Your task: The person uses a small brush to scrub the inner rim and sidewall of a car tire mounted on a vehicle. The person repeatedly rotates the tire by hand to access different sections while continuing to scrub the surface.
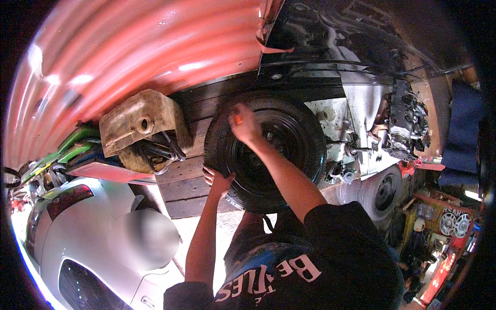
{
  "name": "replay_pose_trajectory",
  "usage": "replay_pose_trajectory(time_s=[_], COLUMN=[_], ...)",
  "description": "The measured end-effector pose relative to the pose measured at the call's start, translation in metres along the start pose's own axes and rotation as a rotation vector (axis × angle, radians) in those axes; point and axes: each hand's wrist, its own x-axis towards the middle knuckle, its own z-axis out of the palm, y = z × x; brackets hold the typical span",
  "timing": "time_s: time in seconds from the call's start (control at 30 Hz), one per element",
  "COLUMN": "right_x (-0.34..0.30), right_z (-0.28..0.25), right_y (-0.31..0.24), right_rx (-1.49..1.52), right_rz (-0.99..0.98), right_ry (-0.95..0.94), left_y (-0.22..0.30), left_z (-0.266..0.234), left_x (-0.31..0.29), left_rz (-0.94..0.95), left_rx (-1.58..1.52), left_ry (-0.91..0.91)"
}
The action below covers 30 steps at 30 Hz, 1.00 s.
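A black tire on a dark steel rim [310, 150] stands in front of me against wooden boards, its round face toward me. My left hand [219, 182] grips its lower left edge, fingers spread along the tread and thumb toward the sidewall. Across the rim reaches my right arm. My right hand [245, 125], somewhat blurred, is closed at the tire's upper left sidewall. A small bit of orange shows in its fingers; the rest of that object is hidden.
A worn tan tank [137, 124] with a round neck sits on the boards [188, 178] to the left. Beyond rises red corrugated sheet [150, 46]. A silver car [88, 227] is at lower left. To the right are an engine [405, 121], another wheel [385, 191] and cluttered shelves.
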Motion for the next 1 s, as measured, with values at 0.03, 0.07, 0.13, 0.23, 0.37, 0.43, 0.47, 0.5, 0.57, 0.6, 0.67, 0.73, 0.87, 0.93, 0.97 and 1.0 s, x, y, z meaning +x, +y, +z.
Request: replay_pose_trajectory(time_s=[0.03,0.07,0.13,0.23,0.37,0.43,0.47,0.5,0.57,0.6,0.67,0.73,0.87,0.93,0.97,1.0], right_x=[-0.005,-0.013,-0.016,0.003,0.026,0.029,0.03,0.029,0.019,0.012,0.002,0.01,0.049,0.066,0.076,0.069], right_z=[0.014,0.023,0.016,-0.034,-0.146,-0.151,-0.141,-0.128,-0.087,-0.067,-0.021,0.012,-0.001,-0.026,-0.046,-0.062], right_y=[-0.003,-0.013,-0.016,0.032,0.084,0.094,0.088,0.083,0.071,0.016,0.008,0.016,0.054,0.06,0.083,0.08], right_rx=[0.113,0.121,0.099,0.026,-0.485,-0.689,-0.7,-0.713,-0.71,-0.496,-0.285,0.026,0.377,0.21,0.193,0.127], right_rz=[-0.19,-0.259,-0.334,0.168,0.231,0.192,0.18,0.175,0.115,0.091,-0.133,-0.363,-0.309,-0.433,-0.52,-0.464], right_ry=[-0.051,-0.11,-0.14,-0.118,0.027,0.035,0.002,-0.029,-0.04,-0.165,-0.064,0.039,-0.118,-0.123,-0.112,-0.17], left_y=[0.006,0.007,0.009,0.023,0.041,0.054,0.06,0.073,0.105,0.089,0.084,0.078,0.114,0.1,0.105,0.097], left_z=[0.004,0.0,0.002,-0.01,-0.04,-0.052,-0.058,-0.066,-0.08,-0.087,-0.083,-0.081,-0.083,-0.086,-0.08,-0.083], left_x=[0.0,-0.001,-0.002,-0.015,0.003,0.031,0.044,0.048,0.048,0.053,0.069,0.075,0.052,0.058,0.06,0.056], left_rz=[0.006,-0.07,-0.081,-0.092,0.263,0.427,0.508,0.48,0.436,0.388,0.382,0.444,0.388,0.405,0.44,0.415], left_rx=[-0.007,-0.024,-0.034,0.011,0.216,0.204,0.2,0.243,0.331,0.378,0.458,0.469,0.47,0.469,0.461,0.487], left_ry=[0.002,-0.009,0.006,0.048,0.243,0.225,0.223,0.163,0.033,0.048,0.043,0.077,-0.021,0.02,0.028,0.038])
